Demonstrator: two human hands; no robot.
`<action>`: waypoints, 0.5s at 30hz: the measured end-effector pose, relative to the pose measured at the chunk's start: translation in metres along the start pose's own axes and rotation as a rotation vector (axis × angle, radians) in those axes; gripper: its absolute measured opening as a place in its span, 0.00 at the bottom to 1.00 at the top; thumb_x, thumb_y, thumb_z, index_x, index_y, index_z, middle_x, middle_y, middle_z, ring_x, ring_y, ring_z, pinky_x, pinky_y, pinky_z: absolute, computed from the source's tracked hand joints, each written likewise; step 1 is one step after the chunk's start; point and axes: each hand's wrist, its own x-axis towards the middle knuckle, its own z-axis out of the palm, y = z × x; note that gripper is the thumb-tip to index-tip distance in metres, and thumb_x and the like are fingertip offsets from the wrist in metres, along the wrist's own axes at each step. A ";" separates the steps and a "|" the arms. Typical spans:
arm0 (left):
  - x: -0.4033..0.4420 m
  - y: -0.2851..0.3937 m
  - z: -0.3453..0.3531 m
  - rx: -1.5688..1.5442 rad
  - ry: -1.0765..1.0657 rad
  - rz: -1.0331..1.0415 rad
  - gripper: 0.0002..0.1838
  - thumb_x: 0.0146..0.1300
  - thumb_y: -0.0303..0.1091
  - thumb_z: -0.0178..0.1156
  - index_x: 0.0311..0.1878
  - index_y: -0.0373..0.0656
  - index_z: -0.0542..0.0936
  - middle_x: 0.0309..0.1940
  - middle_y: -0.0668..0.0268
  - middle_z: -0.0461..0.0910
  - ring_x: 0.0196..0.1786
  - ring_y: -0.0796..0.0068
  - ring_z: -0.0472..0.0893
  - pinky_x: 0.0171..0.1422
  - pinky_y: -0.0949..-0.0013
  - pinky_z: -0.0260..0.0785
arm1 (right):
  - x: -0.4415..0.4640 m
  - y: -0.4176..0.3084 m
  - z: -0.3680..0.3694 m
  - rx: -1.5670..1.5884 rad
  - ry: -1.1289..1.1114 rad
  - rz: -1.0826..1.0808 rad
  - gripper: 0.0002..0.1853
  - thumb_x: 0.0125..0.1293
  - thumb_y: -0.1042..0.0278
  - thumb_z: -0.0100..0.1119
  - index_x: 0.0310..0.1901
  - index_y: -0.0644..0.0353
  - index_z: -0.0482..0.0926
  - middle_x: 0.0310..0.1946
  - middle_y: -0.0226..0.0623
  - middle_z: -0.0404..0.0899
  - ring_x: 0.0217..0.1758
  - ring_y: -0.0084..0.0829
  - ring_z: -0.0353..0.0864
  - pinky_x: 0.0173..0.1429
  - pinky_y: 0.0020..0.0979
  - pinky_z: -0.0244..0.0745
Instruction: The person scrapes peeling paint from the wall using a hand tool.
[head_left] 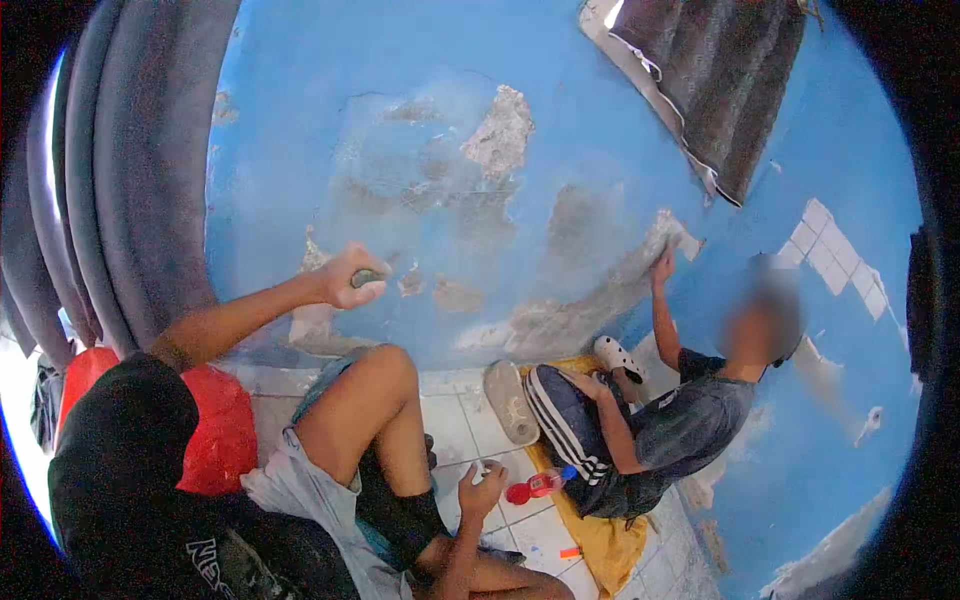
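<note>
My left hand (350, 278) is raised against the blue wall (330, 180), its fingers wrapped round a dark grey-green object with a rounded end (366, 277); the rest of that object is hidden by the hand. Lower down, beside my bent leg, my right hand (482, 490) hovers over the tiled floor. Its fingers curl round a small white piece (484, 470) whose kind I cannot make out. Bare grey patches (500, 130) and scraped paint mark the wall around my left hand.
A co-worker (690, 420) sits at the right, one hand (663, 266) at the wall. Between us lie a red bottle with a blue cap (540, 486), a yellow cloth (600, 535) and an orange piece (570, 552). Grey curtains (160, 150) hang left, above a red bag (215, 430).
</note>
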 end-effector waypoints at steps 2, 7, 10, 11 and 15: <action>0.016 0.022 -0.019 -0.108 -0.031 -0.047 0.12 0.53 0.37 0.57 0.33 0.36 0.77 0.16 0.58 0.72 0.19 0.59 0.72 0.28 0.63 0.64 | -0.001 0.010 0.007 -0.007 0.013 -0.040 0.13 0.52 0.72 0.59 0.38 0.66 0.70 0.35 0.49 0.70 0.36 0.46 0.72 0.39 0.40 0.69; 0.002 0.017 -0.001 -0.096 0.003 -0.119 0.11 0.52 0.38 0.58 0.29 0.37 0.77 0.16 0.56 0.72 0.18 0.59 0.72 0.27 0.62 0.63 | -0.001 -0.002 0.012 0.042 -0.080 0.048 0.12 0.53 0.71 0.59 0.37 0.66 0.70 0.35 0.47 0.70 0.36 0.45 0.72 0.40 0.40 0.69; -0.005 0.010 0.024 0.039 -0.172 -0.093 0.12 0.56 0.40 0.58 0.29 0.39 0.77 0.24 0.56 0.76 0.29 0.62 0.75 0.35 0.61 0.64 | -0.002 0.005 0.016 0.024 -0.097 -0.038 0.12 0.53 0.71 0.59 0.38 0.66 0.70 0.35 0.47 0.70 0.36 0.44 0.72 0.41 0.40 0.69; -0.004 0.010 0.028 -0.012 -0.088 -0.127 0.13 0.57 0.41 0.58 0.29 0.40 0.78 0.27 0.57 0.76 0.32 0.63 0.75 0.37 0.61 0.64 | -0.006 0.013 0.020 0.037 -0.121 -0.052 0.12 0.53 0.71 0.59 0.38 0.66 0.70 0.35 0.47 0.70 0.36 0.44 0.72 0.41 0.40 0.69; 0.028 0.022 0.010 -0.302 0.055 -0.102 0.15 0.59 0.45 0.57 0.30 0.41 0.78 0.32 0.56 0.76 0.37 0.67 0.74 0.42 0.63 0.63 | -0.006 0.031 0.039 -0.078 0.001 -0.239 0.13 0.54 0.71 0.59 0.40 0.66 0.71 0.36 0.47 0.71 0.36 0.44 0.70 0.47 0.40 0.67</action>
